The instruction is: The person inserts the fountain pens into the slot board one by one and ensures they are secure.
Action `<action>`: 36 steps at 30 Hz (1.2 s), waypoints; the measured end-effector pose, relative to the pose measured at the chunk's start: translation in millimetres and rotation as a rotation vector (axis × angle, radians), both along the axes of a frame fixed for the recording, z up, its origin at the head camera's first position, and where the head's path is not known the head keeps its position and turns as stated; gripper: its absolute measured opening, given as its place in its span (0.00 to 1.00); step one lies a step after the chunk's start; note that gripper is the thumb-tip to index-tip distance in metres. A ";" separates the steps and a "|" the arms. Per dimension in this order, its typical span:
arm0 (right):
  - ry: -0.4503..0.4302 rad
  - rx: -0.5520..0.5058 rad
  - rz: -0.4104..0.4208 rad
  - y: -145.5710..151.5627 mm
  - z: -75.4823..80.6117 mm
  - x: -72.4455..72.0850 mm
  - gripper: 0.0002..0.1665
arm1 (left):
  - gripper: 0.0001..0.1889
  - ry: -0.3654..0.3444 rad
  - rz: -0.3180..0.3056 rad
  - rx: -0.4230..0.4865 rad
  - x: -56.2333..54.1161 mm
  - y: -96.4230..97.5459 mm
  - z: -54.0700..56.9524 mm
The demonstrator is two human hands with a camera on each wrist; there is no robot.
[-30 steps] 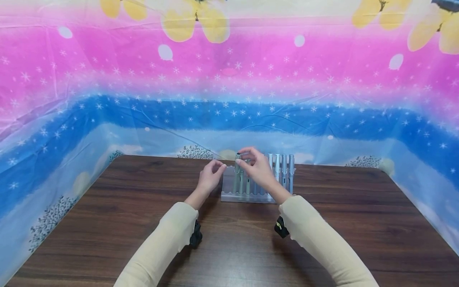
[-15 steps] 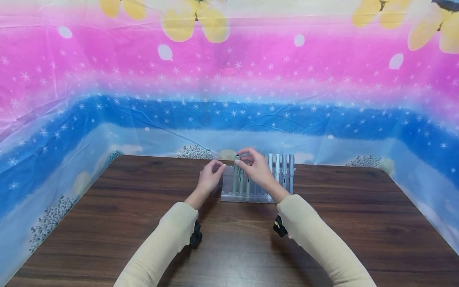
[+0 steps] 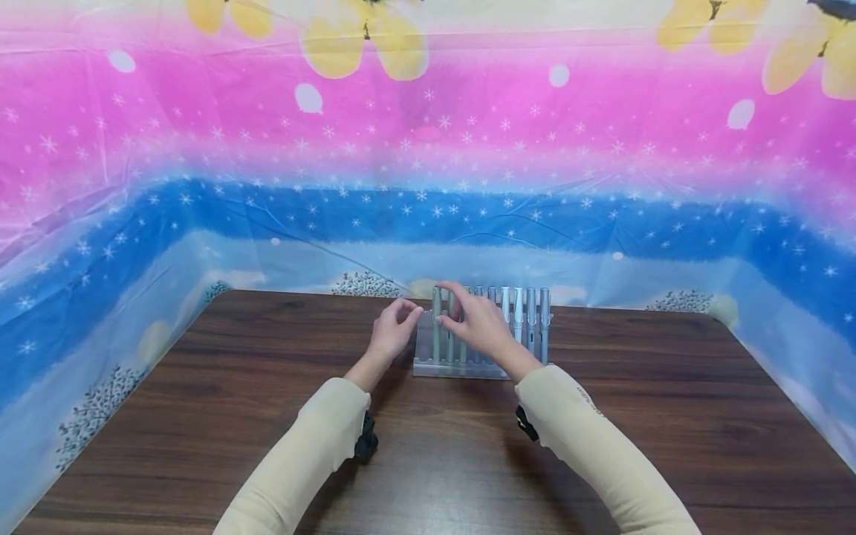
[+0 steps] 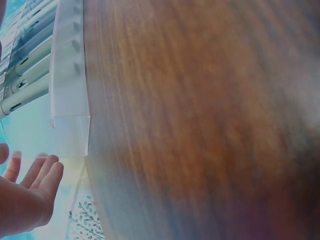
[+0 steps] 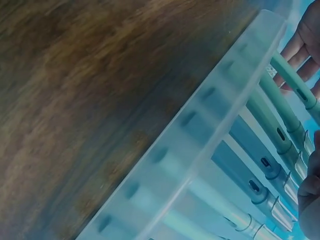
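A clear pen stand [image 3: 461, 369] holds a row of capped pens, green at the left and blue, grey and pale ones further right. My left hand [image 3: 389, 333] pinches its upper left edge; in the left wrist view the fingers [image 4: 47, 177] show by the stand's clear end. The leftmost green pen [image 3: 437, 345] stands upright in its slot. My right hand [image 3: 483, 327] has the index finger at its top and the thumb lower on its cap. That hand hides the upper parts of several pens. In the right wrist view, small dark windows show on the pen barrels [image 5: 265, 160].
The stand is near the back edge of a dark wood table [image 3: 428, 446]. A pink and blue patterned cloth [image 3: 428, 148] hangs behind the table and along its sides. Black wrist cameras [image 3: 365, 437] sit below both cream sleeves [image 3: 294, 453].
The leftmost green pen has shifted slightly left and now stands straighter. My right thumb has slid lower, and its gap to the index finger has widened. The left hand has not moved.
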State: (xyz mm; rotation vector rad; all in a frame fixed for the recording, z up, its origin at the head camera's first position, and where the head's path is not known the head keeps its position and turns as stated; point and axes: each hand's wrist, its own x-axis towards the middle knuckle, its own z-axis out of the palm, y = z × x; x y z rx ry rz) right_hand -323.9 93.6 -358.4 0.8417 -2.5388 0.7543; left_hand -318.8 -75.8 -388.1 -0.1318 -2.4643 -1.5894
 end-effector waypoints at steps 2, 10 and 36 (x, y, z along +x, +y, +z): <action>-0.034 -0.008 -0.005 -0.2 0.6 0.3 0.31 | 0.11 0.002 0.000 0.000 -0.3 -0.1 -0.7; -0.118 -0.033 -0.053 -3.2 3.3 0.3 0.31 | 0.11 0.005 -0.002 0.007 0.1 -0.2 -1.2; -0.152 0.060 -0.156 -12.1 9.1 -0.1 0.32 | 0.11 -0.011 0.004 0.017 2.6 0.9 2.6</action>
